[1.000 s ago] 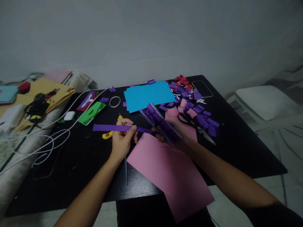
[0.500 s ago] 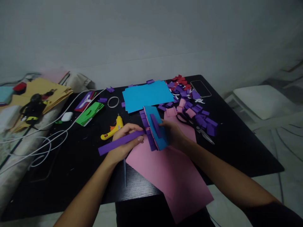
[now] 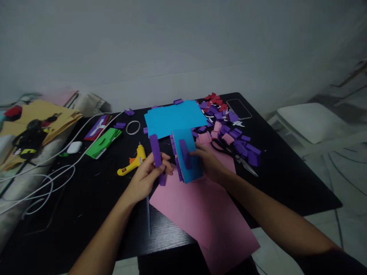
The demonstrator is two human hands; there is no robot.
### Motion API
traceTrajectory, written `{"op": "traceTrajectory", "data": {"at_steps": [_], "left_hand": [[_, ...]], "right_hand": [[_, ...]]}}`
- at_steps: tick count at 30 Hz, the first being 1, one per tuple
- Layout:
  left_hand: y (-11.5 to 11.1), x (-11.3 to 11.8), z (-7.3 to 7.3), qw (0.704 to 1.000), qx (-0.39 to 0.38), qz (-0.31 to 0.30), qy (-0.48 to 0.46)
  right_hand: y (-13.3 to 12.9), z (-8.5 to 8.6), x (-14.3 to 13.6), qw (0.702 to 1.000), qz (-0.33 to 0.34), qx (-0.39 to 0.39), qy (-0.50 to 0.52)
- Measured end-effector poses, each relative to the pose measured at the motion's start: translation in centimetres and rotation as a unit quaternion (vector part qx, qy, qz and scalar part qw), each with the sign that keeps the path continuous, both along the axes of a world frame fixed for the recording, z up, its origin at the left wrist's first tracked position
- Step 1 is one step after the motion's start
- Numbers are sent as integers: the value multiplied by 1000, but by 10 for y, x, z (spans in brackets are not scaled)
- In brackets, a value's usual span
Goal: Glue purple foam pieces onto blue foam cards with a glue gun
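Observation:
Between the thumb and fingers of my left hand [image 3: 149,173] is a purple paper strip [image 3: 155,151], held nearly upright. My right hand [image 3: 208,160] grips a blue paper piece [image 3: 192,141] by its right side. A purple strip [image 3: 185,154] is attached on its blue face, and purple and pink folded bits line its left edge. Both hands are above pink paper sheets [image 3: 200,214] that overhang the table's front edge. Left of my left hand lies a yellow glue gun [image 3: 133,162], with a clear glue stick [image 3: 148,217] below.
Scissors [image 3: 241,160] lie right of my right hand, beside a pile of purple, pink and red paper pieces [image 3: 220,114]. Blue sheets [image 3: 174,118] lie at the back. A tape ring [image 3: 133,127], green paper [image 3: 104,143] and white cables [image 3: 61,166] are leftward.
My left hand has turned the purple strip from a slanted, nearly level position to nearly upright. The blue piece in my right hand now shows its flat face more toward me.

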State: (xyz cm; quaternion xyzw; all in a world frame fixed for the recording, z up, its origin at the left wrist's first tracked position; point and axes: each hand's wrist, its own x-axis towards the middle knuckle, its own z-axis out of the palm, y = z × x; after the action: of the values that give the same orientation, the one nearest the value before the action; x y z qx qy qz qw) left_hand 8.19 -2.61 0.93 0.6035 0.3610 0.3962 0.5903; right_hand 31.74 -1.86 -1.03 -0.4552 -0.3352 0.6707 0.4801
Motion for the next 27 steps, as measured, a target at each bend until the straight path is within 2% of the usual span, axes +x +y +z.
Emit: {"op": "traceTrajectory", "data": {"at_steps": [3, 7, 14, 18, 22, 27], "left_hand": [[-1, 0, -2, 998, -46, -29, -15], [-4, 1, -1, 996, -75, -27, 32], [3, 4, 4, 998, 9, -11, 63], [4, 2, 4, 998, -2, 12, 56], [-1, 5, 2, 994, -1, 22, 108], [-6, 10, -4, 981, 53, 46, 178]], "right_hand": [[-1, 2, -1, 1000, -10, 13, -22], [-6, 6, -2, 997, -10, 63, -41], [-10, 3, -1, 983, -16, 148, -104], [-8, 0, 0, 962, -48, 185, -197], [-8, -2, 0, 953, -46, 196, -227], [-10, -4, -2, 957, -32, 190, -218]]}}
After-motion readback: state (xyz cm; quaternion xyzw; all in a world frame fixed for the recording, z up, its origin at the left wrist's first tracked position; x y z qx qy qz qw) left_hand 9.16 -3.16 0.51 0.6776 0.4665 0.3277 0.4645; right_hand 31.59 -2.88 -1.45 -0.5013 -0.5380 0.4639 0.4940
